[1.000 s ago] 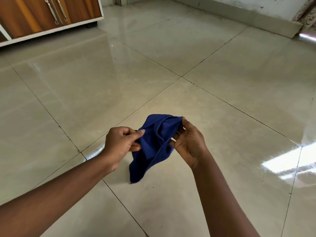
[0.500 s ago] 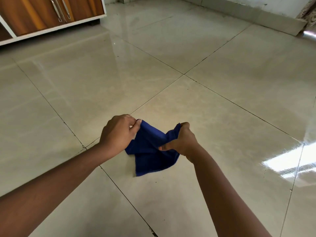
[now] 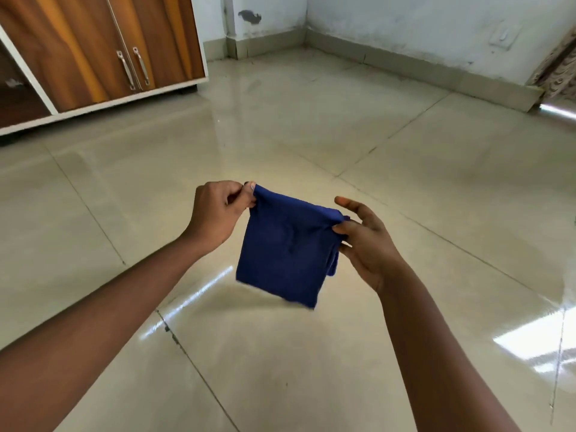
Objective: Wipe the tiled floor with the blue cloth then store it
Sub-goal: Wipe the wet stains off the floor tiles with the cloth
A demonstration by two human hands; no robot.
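The person holds the blue cloth (image 3: 286,247) up in the air, stretched between both hands well above the tiled floor (image 3: 311,369). The left hand (image 3: 218,210) pinches the cloth's upper left corner between thumb and curled fingers, knuckles turned toward the wooden cabinet (image 3: 103,48). The right hand (image 3: 364,241) pinches the opposite upper corner between thumb and a lower finger, while its forefinger sticks out straight above the pinch, clear of the fabric. From the line between the two grips the cloth hangs down as a folded, roughly square panel; its bottom edge is blurred, and a second layer shows along the side just below the right-hand pinch. Nothing of the cloth touches the floor.

Beyond the left grip, far off, stands the cabinet with two metal handles (image 3: 134,68) side by side on its doors. Beyond the right grip the floor runs to a pale skirting (image 3: 420,68) under a scuffed white wall (image 3: 405,23). Bright glare patches lie on the tiles below and to the right of the right forearm.
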